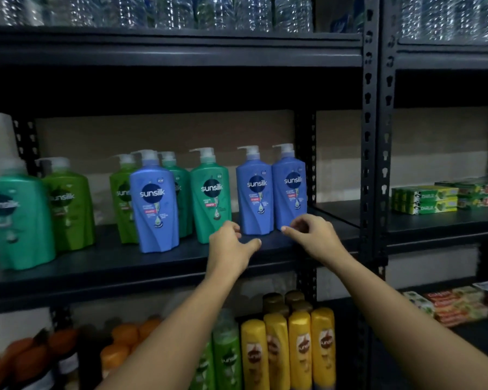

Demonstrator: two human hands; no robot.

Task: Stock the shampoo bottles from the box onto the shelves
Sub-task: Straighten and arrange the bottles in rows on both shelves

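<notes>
While two blue Sunsilk pump bottles [271, 190] stand upright side by side at the right end of the black middle shelf [124, 266], the left hand [228, 249] and right hand [313, 235] hover before them, loosely curled fingers holding nothing.

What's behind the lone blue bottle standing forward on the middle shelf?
Behind the front blue bottle stand a light green bottle and a teal one, both partly hidden. Anything further back is covered.

Dim, bluish indoor light, deep shadow under the shelf above the hands, motion blur on bottles far left, wide-angle bending at edges, soft focus overall
</notes>
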